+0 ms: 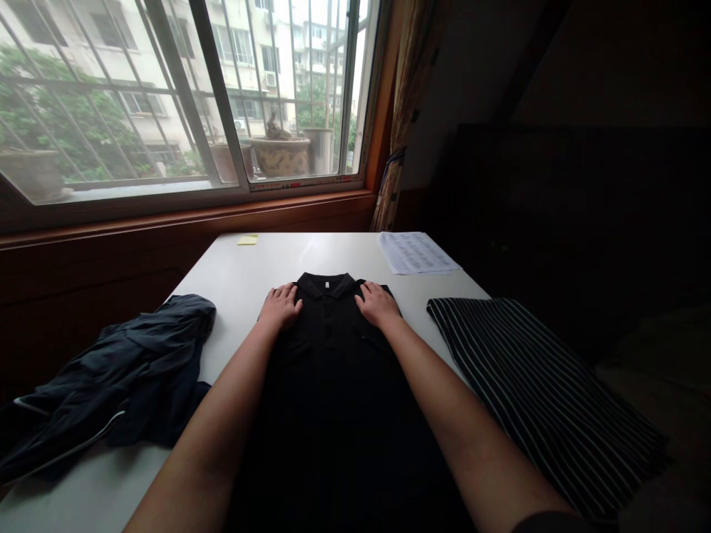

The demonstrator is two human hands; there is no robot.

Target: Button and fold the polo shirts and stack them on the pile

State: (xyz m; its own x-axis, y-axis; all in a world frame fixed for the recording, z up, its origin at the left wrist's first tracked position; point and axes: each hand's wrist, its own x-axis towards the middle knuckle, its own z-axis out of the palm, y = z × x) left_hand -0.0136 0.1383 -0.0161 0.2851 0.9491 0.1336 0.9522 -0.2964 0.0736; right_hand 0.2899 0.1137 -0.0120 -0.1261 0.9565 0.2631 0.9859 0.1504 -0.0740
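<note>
A black polo shirt (327,370) lies front side up on the white table (266,259), its collar toward the far edge and a small white label inside the neck. My left hand (281,306) rests flat on the shirt's left shoulder, fingers stretched out. On the right shoulder lies my right hand (376,302), palm down with the fingers spread. Neither hand grips the cloth. The lower part of the shirt runs toward me between my forearms, too dark to make out in detail.
Crumpled dark blue clothing with white piping (127,370) lies at the left. A black striped cloth (533,370) covers the right edge. Printed sheets (418,252) and a yellow sticky note (247,240) are at the far end. Beyond is a barred window (233,96) with a curtain (397,148).
</note>
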